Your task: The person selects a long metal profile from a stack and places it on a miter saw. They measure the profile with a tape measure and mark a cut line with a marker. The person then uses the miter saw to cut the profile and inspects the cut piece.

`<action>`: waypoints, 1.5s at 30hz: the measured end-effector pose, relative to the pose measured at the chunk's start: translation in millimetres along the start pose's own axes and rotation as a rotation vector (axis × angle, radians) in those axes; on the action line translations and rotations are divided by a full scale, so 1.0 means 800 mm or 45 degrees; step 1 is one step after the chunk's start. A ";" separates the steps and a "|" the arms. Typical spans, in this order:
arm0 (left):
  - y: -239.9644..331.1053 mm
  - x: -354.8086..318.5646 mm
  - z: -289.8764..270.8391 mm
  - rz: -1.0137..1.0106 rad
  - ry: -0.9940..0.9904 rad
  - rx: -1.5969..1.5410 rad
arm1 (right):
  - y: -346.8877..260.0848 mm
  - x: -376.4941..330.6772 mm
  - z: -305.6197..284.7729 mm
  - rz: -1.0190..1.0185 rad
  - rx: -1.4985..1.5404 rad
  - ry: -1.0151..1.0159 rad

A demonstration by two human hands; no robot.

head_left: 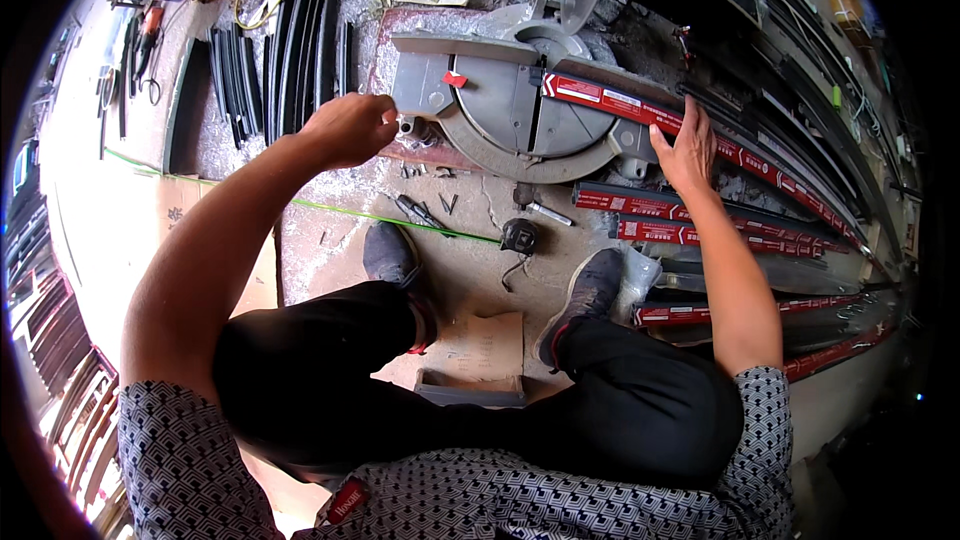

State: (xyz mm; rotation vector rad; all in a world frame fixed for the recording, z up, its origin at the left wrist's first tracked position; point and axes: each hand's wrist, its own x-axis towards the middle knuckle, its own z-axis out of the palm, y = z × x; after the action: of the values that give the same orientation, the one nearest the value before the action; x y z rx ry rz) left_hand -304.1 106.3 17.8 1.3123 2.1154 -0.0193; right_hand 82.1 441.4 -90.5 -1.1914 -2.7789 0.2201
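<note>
The right hand (pixel 688 148) grips and the left hand (pixel 345 130) curls beside the miter saw (pixel 500 115); whether the left holds anything, I cannot tell. Gripped by the right, a long red-labelled profile (pixel 600 98) lies along the saw's right side. Nearer, a tape measure (pixel 519 235) rests on the floor, green blade extended leftward; a red scrap (pixel 454 80) lies on the saw.

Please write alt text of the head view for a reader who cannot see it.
A person's right hand is on a long red-labelled strip across a grey miter saw; the left hand is by the saw's left end. A tape measure lies between the shoes.
</note>
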 end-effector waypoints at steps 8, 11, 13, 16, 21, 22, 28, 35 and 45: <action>0.010 0.041 0.032 0.012 -0.149 -0.050 | 0.016 -0.028 -0.023 -0.128 0.000 -0.211; 0.001 0.043 0.037 -0.019 -0.154 -0.059 | 0.017 -0.055 -0.053 -0.208 0.068 -0.399; -0.008 0.042 0.040 -0.056 -0.169 -0.088 | 0.013 -0.070 -0.076 -0.218 0.056 -0.557; -0.021 0.043 0.044 -0.072 -0.145 -0.145 | 0.004 -0.085 -0.119 -0.102 0.061 -0.822; -0.021 0.056 0.044 -0.040 -0.088 -0.171 | -0.018 -0.094 -0.199 0.113 0.041 -1.015; -0.022 0.057 0.045 -0.055 -0.066 -0.183 | -0.025 -0.095 -0.214 0.123 0.082 -0.986; -0.018 0.077 0.046 0.029 0.170 -0.114 | -0.100 -0.111 -0.314 0.040 0.192 -0.791; 0.014 0.094 0.034 0.115 0.152 0.024 | -0.165 -0.182 -0.324 0.133 0.363 -0.720; 0.008 0.116 0.044 0.197 0.190 0.167 | -0.196 -0.145 -0.299 -0.014 0.236 -0.879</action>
State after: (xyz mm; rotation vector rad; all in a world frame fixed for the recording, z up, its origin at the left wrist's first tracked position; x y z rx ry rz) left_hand -308.5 172.4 -56.7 1.5966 2.1598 0.0049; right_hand 88.1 271.8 167.4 -1.2270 -3.2075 1.0418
